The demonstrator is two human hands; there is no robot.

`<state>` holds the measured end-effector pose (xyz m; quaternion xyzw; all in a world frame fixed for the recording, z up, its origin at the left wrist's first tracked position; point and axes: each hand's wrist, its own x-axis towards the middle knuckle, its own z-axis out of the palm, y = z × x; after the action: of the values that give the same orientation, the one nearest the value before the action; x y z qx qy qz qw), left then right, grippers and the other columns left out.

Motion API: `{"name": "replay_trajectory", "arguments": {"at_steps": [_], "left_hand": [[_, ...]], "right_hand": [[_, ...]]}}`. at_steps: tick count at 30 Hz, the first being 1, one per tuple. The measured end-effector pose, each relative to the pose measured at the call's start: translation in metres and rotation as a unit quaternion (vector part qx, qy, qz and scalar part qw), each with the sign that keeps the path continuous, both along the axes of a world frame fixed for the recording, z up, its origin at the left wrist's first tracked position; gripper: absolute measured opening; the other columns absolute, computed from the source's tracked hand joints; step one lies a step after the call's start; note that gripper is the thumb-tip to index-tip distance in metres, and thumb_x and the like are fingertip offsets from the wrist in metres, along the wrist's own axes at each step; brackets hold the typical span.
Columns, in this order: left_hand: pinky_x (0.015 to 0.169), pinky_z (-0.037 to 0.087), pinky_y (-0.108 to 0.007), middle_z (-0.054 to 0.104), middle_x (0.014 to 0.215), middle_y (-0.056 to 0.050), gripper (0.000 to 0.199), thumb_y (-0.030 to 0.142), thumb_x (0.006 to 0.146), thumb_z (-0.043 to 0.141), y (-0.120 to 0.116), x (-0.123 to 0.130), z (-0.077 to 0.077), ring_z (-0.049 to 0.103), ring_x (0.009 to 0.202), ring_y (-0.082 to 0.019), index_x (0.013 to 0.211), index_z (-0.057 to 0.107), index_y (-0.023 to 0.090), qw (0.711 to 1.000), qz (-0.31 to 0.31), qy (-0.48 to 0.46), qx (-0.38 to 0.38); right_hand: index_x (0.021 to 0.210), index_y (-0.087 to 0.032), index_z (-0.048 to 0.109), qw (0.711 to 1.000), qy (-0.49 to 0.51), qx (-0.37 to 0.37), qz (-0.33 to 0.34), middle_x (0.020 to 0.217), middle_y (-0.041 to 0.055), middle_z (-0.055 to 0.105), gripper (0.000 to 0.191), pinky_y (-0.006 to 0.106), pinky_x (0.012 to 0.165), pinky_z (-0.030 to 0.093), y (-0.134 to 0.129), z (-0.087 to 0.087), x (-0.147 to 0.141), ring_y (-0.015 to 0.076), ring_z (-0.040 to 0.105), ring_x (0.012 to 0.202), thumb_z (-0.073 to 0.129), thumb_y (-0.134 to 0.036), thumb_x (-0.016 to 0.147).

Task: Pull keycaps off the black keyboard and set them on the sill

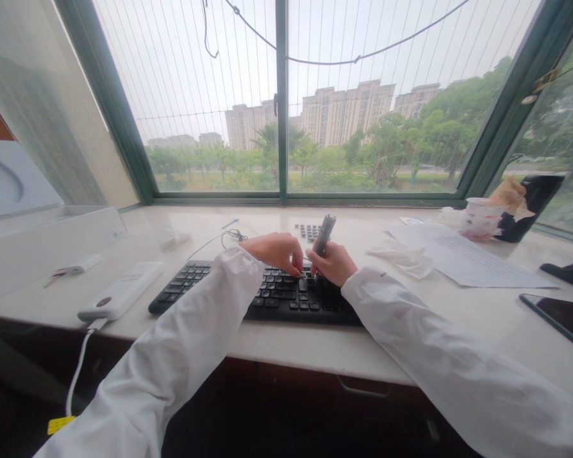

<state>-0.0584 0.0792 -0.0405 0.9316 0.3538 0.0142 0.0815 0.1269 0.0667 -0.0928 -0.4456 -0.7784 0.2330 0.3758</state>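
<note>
A black keyboard (272, 296) lies along the front of the counter, with bare sockets showing at its right end. My left hand (279, 251) arches over its right half, fingers bent down and drawn together at the keys; whatever the fingertips may pinch is too small to make out. Close beside it, my right hand (334, 262) is closed around a thick grey stick-like tool (325, 234), which tilts upward; its lower end is hidden by the fingers. Behind both hands, several loose keycaps (308, 231) are laid out in rows. The keyboard's cable (233, 236) is coiled behind it.
At left are a white power bank (121, 292) with a cable and a white box (52, 248). Crumpled tissue (403, 256), paper sheets (468, 257), a cup (480, 218) and a phone (563, 318) lie at right. A window frame (281, 200) borders the back.
</note>
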Motion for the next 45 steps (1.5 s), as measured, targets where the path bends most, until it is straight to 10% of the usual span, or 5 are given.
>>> {"name": "replay_trajectory", "arguments": {"at_steps": [45], "left_hand": [[0.062,0.04,-0.02,0.07,0.072,0.002,0.028,0.042,0.071,0.076,0.019,-0.012,-0.012,0.057,0.061,-0.009,0.091,0.077,0.022,0.987,0.001,-0.071,-0.146]], "right_hand": [[0.075,-0.018,0.059,0.99,-0.048,0.101,0.087,0.062,0.0003,0.062,0.034,0.022,0.057,0.039,0.004,-0.011,-0.003,0.0119,0.055,0.056,0.042,-0.041,0.093]]}}
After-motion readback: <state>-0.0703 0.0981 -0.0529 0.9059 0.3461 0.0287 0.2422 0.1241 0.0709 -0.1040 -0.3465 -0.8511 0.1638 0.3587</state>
